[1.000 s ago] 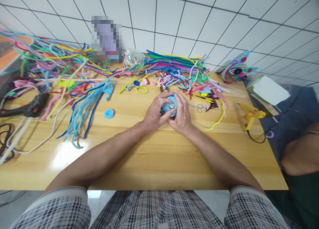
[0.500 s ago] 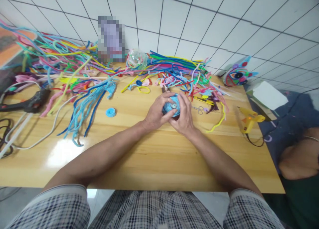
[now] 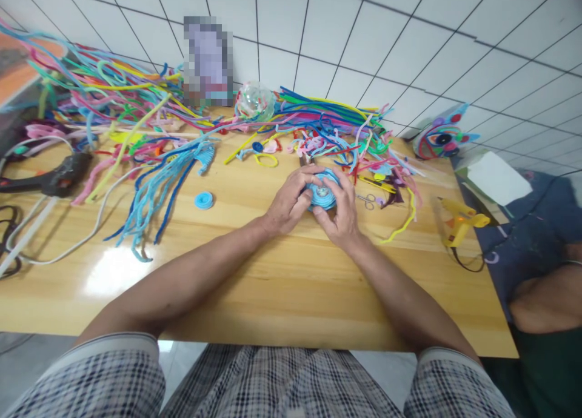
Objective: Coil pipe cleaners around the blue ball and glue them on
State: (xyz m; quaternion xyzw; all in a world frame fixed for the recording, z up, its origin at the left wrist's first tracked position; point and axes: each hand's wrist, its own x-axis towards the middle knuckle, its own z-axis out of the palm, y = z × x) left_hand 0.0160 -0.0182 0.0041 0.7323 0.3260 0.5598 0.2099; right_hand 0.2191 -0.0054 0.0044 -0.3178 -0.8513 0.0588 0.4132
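Between my two hands is a round light-blue piece coiled from pipe cleaners (image 3: pixel 324 194), with a pale centre. My left hand (image 3: pixel 291 201) grips its left side, fingers over the top. Around its right side curls my right hand (image 3: pixel 342 212), its thumb on the near edge. The underside of the piece is hidden. A small blue coil (image 3: pixel 204 200) lies on the table to the left. Beyond it spreads a bunch of blue pipe cleaners (image 3: pixel 157 191). Just right of my right hand are small scissors (image 3: pixel 367 201).
Heaps of coloured pipe cleaners (image 3: pixel 327 106) line the tiled wall. A clear ball (image 3: pixel 255 101) stands among them. At the left lies a black glue gun (image 3: pixel 57 175), at the right a yellow glue gun (image 3: pixel 461 223). A decorated mask-like piece (image 3: pixel 440 136) is at the back right. Another person's arm (image 3: pixel 548 300) shows at far right.
My left thumb has drawn back from the top of the coiled piece, and my right thumb now rests on its near edge. The view has shifted slightly.
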